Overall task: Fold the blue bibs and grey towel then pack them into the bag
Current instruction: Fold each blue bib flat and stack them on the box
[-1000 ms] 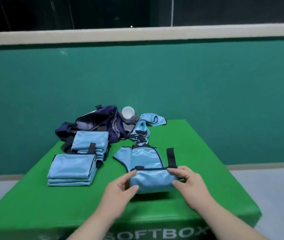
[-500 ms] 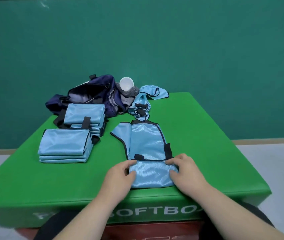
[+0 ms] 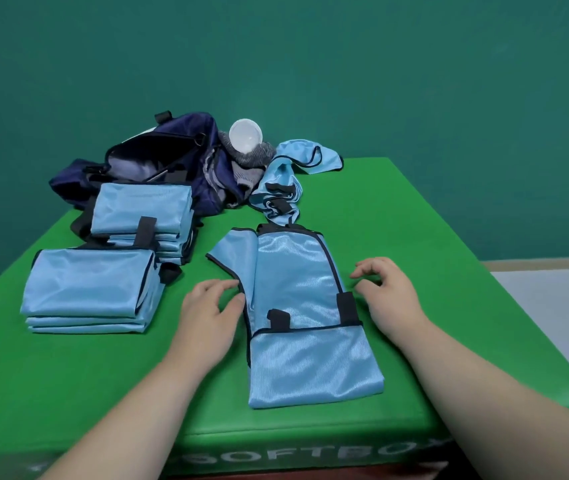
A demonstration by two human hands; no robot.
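Across the green tabletop (image 3: 414,237) the work is laid out from far left to near middle. At the far left corner slumps the navy bag (image 3: 158,157), its mouth gaping toward the person. The bib (image 3: 297,282) now being folded lies flat in the middle. Its long axis runs straight away from the person, its near end is already turned up into a doubled panel, and a side flap sticks out at its far left. It is shiny light blue, edged in black, with two short black tabs just above the fold line.

Two stacks (image 3: 89,292) of folded bibs sit to its left, one behind the other, and the farther one touches the bag.

The left hand (image 3: 207,313) rests at the bib's left edge, thumb at or touching the trim. The right hand (image 3: 387,292) is just beside the right edge, near the taller tab. Both have loosely curled fingers and grasp nothing. The bib lies between them, so either can reach it, the left a shade closer. I judge the next fold will bring the flap in or carry the far end toward the person.

A loose bib (image 3: 286,181) lies crumpled beyond, with the grey towel (image 3: 248,161) bunched between it and the bag. On the towel rests a white cup (image 3: 245,135).
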